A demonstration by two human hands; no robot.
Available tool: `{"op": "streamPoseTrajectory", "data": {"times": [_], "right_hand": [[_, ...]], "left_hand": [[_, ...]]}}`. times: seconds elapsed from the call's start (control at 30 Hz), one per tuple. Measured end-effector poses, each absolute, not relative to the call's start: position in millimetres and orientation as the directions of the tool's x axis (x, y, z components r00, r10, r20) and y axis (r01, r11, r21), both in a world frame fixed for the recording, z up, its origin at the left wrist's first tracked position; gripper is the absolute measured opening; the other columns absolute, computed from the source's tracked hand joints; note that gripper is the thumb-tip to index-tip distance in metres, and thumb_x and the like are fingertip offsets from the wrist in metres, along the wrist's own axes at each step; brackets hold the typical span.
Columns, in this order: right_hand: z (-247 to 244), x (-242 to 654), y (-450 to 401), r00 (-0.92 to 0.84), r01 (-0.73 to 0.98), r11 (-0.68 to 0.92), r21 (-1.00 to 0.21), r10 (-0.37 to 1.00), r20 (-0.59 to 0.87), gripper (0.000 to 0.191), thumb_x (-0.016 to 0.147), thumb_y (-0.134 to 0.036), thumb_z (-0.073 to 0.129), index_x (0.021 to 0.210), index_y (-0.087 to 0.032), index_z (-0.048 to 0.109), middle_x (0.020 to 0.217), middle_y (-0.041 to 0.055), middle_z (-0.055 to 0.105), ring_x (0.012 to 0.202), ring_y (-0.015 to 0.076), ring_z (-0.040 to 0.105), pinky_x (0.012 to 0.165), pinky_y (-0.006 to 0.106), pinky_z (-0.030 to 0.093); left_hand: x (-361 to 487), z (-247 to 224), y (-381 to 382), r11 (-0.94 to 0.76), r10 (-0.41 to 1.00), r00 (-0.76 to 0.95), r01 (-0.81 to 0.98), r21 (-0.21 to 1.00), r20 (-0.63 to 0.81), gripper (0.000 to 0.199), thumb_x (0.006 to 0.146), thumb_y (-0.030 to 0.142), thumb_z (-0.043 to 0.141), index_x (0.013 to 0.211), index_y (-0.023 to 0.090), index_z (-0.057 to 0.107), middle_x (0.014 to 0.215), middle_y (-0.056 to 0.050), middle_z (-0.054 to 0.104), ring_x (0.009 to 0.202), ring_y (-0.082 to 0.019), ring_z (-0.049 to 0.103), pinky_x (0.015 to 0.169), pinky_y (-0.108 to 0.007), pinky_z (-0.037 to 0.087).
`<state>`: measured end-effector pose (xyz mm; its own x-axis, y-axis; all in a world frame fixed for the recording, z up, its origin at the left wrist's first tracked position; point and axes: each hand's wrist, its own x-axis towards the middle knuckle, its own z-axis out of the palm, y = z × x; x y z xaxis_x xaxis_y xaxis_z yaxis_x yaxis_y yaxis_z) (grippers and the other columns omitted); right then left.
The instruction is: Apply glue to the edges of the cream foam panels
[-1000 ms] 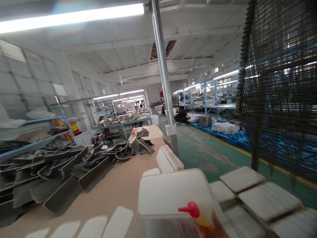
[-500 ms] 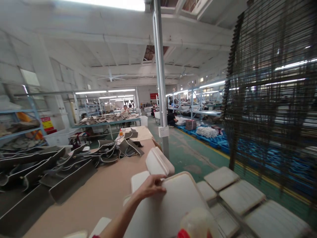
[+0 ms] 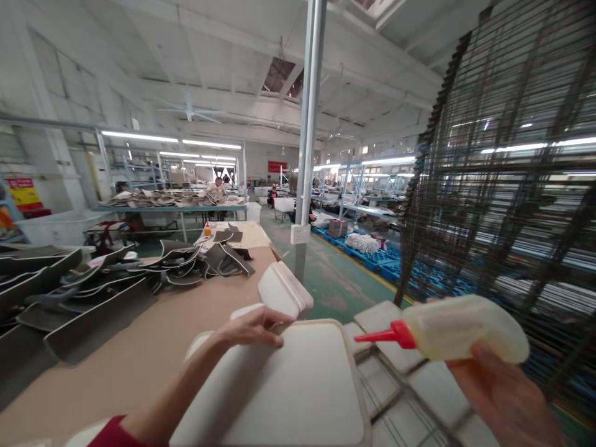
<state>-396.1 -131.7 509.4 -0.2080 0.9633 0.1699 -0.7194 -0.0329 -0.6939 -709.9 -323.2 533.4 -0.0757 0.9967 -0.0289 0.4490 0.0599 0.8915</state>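
A white panel with rounded corners and a pale beige rim (image 3: 302,385) lies before me, tilted a little. My left hand (image 3: 256,326) is closed on its far left edge, thumb on the top face. My right hand (image 3: 498,385) grips a translucent squeeze bottle (image 3: 465,328) holding yellowish liquid. The bottle lies level in the air, its red nozzle (image 3: 386,335) pointing left toward the panel's right edge, apart from it. Behind my left hand, a few more white panels (image 3: 282,288) lean together.
Curved dark grey pieces with white edges (image 3: 97,310) are heaped on the brown tabletop (image 3: 186,329) at left. More pale panels (image 3: 437,391) rest on a rack at lower right. A tall wire rack (image 3: 488,205) stands at right, a metal post (image 3: 310,124) ahead.
The squeeze bottle has risen from the bottom edge and swung right, bringing my right hand into view. My left hand stays on the panel's far edge. My view has shifted.
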Motion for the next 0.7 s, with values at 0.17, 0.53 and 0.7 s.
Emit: {"op": "streamPoseTrajectory", "data": {"times": [0.17, 0.53, 0.7], "right_hand": [[537, -387, -139, -0.252, -0.63, -0.002, -0.777, 0.946, 0.203, 0.077, 0.028, -0.021, 0.086, 0.103, -0.025, 0.067, 0.115, 0.0144, 0.063, 0.09, 0.0328, 0.064, 0.076, 0.039, 0.056], [527, -355, -131, -0.411, -0.617, 0.011, -0.787, 0.848, 0.334, 0.065, 0.043, -0.027, 0.086, 0.105, -0.023, 0.067, 0.106, 0.0114, 0.067, 0.096, 0.036, 0.063, 0.074, 0.038, 0.058], [528, -343, -137, -0.41, -0.595, -0.024, -0.804, 0.869, 0.278, 0.069, 0.04, -0.026, 0.084, 0.106, -0.025, 0.066, 0.105, 0.01, 0.068, 0.097, 0.036, 0.063, 0.076, 0.04, 0.057]], "left_hand": [[-689, 565, -340, 0.06, 0.993, 0.059, 0.506, 0.861, -0.104, 0.054, 0.066, 0.047, 0.073, 0.114, 0.021, 0.067, 0.075, 0.003, 0.06, 0.067, -0.014, 0.046, 0.056, -0.022, 0.032], [-663, 579, -344, 0.078, 0.971, 0.172, 0.441, 0.894, -0.169, 0.063, 0.065, 0.044, 0.077, 0.12, 0.018, 0.062, 0.092, -0.001, 0.067, 0.08, -0.016, 0.057, 0.065, -0.02, 0.042], [-652, 586, -348, 0.102, 0.971, 0.156, 0.409, 0.907, -0.18, 0.057, 0.068, 0.042, 0.076, 0.119, 0.019, 0.063, 0.099, -0.003, 0.068, 0.083, -0.018, 0.06, 0.07, -0.022, 0.045]]}}
